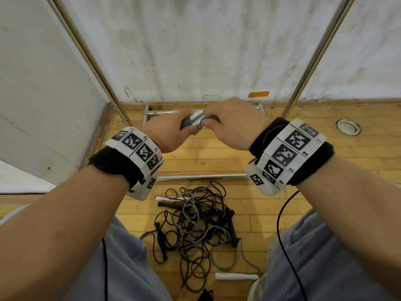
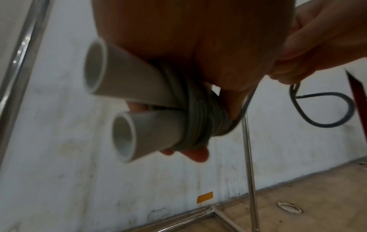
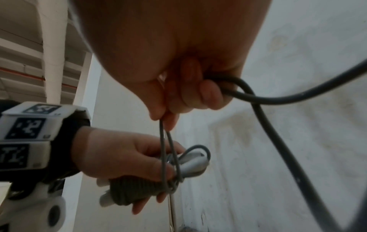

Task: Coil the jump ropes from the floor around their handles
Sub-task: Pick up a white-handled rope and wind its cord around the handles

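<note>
Rope in hand: the grey rope [image 2: 204, 113] is wound in many turns round two white handles [image 2: 127, 87], held side by side.
Left hand [image 1: 167, 133]: fingers are curled round the bundle.
Right hand [image 1: 234, 124]: the last loop [image 3: 166, 150] is pinched just above the bundle.
Left to do: the tangled ropes [image 1: 195, 224] are seen on the floor [image 1: 325, 170], well below the fingers, uncoiled.

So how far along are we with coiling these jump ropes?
Nearly done: the grey rope is wound around the white handles held by the left hand. In hand: the right hand pinches the last loop. Left: the tangled pile of ropes on the floor, uncoiled.
</note>
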A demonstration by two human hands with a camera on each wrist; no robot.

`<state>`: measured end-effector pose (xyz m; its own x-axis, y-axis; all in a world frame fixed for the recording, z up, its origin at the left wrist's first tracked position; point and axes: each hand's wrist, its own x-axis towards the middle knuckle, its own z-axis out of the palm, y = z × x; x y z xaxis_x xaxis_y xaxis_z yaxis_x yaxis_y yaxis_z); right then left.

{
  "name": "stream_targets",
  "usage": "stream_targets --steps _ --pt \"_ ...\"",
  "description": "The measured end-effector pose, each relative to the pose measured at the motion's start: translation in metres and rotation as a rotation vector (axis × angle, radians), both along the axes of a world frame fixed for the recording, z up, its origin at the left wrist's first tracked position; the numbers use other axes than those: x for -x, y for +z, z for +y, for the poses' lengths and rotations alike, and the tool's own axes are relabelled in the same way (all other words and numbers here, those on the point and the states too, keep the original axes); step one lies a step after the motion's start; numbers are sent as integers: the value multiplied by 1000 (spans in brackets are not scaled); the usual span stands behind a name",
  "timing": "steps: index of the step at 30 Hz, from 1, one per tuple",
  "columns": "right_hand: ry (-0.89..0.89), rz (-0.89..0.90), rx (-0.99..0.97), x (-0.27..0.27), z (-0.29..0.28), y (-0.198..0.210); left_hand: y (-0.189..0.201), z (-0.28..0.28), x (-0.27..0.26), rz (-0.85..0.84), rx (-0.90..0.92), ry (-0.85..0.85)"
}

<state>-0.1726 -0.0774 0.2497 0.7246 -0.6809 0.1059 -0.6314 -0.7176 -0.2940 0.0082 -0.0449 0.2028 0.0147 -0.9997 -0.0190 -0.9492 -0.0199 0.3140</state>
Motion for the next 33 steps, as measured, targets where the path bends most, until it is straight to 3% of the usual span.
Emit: stream_targets --steps 5,17,26,33 --pt "-75 -123 24 5 -9 0 12 12 17 138 -26 -187" --pt "-114 -197 -109 5 -17 -4 21 23 32 62 43 -218" --pt "-197 -431 -342 8 -26 -12 26 27 28 140 163 -175" --pt "-266 -613 -610 0 -24 -17 42 30 26 593 260 -67"
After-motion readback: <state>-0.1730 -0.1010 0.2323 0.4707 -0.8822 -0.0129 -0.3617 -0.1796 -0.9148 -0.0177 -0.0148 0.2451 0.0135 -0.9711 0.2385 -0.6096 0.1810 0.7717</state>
